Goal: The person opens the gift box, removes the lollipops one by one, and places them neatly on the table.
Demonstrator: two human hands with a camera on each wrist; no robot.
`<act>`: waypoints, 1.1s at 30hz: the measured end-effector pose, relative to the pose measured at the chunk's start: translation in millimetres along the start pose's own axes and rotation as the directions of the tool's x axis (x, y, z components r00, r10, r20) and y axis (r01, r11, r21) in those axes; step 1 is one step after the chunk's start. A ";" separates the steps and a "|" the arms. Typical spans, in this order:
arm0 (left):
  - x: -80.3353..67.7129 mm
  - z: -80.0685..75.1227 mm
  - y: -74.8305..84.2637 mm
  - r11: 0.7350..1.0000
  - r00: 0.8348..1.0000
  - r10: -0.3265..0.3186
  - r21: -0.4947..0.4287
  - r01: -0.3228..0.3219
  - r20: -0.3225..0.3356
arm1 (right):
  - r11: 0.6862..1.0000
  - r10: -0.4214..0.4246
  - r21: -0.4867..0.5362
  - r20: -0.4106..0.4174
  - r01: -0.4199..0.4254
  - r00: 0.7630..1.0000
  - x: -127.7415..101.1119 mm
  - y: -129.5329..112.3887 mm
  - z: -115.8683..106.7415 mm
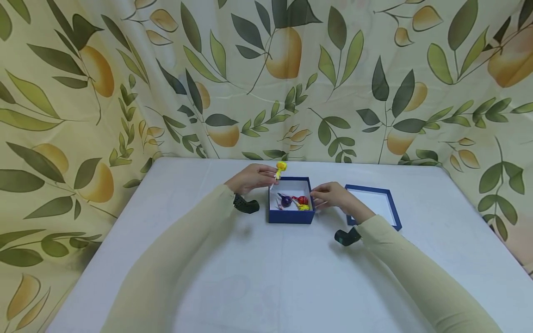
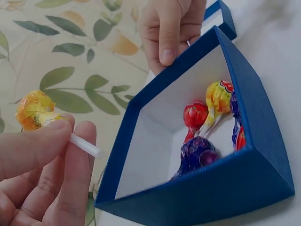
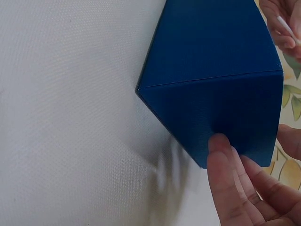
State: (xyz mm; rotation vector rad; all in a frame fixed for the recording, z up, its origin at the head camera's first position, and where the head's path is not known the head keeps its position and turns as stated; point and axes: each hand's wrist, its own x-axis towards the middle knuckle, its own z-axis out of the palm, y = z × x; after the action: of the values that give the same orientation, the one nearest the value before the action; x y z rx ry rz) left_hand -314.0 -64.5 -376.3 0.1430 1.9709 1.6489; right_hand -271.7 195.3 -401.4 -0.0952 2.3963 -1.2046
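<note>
Your left hand (image 1: 251,178) pinches the yellow-wrapped lollipop (image 1: 281,169) by its white stick just above the open blue cardboard box (image 1: 290,216), while your right hand (image 1: 333,197) steadies the box's right wall with straight fingers; wrapped lollipops (image 2: 203,123) lie inside

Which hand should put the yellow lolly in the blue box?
Probably the left hand. It already pinches the yellow lolly by its stick, just above the back edge of the blue box. The right hand touches the box's side and carries no lolly.
</note>
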 end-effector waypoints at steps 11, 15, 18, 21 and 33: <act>-10.3 -23.1 -12.3 0.997 0.997 -0.007 -0.081 0.001 -0.078 | 1.000 0.009 0.004 -0.017 -0.009 1.000 2.1 -0.8 2.9; -15.6 -34.2 -17.3 0.996 0.995 -0.016 -0.087 0.008 -0.100 | 1.000 0.017 0.000 -0.021 -0.017 1.000 2.0 -2.0 3.4; -19.9 -43.1 -20.8 0.995 0.994 -0.021 -0.095 0.010 -0.108 | 1.000 0.019 -0.006 -0.022 -0.019 1.000 2.1 -1.2 2.9; -25.4 -51.7 -24.0 0.996 0.992 -0.023 -0.092 0.012 -0.124 | 1.000 0.013 -0.011 -0.016 -0.014 1.000 0.8 -0.6 2.0; -44.5 -82.7 -40.9 0.996 0.988 -0.006 -0.084 -0.007 -0.156 | 1.000 0.008 -0.003 -0.009 -0.008 1.000 -1.0 0.1 -0.4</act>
State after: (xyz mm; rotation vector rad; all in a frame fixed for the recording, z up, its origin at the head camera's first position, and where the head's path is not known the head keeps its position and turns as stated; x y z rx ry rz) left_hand -305.4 -165.4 -392.0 -0.0184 2.0094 1.7884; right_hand -271.0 196.0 -400.9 -0.0810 2.4042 -1.2008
